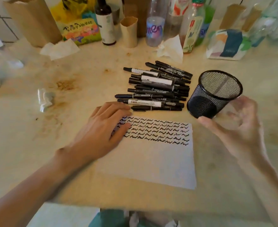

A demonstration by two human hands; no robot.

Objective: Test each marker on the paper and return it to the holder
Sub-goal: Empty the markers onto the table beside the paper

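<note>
Markers (154, 89) heaped beside the tilted, empty mesh holder (215, 94) — light, stiff, slick barrels, best pinched mid-body. Left hand (102, 133) flat and spread, pinning the paper (151, 161). Right hand (236, 128) blurred, open around the holder's base — contact unclear.

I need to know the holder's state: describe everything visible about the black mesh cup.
The black mesh cup is a round holder of what looks like wire mesh with a solid rim. It is empty and tilted, its mouth toward the camera. It sits right of the marker pile, beyond the paper's far right corner. The blurred right hand is at it; contact is unclear.
</note>
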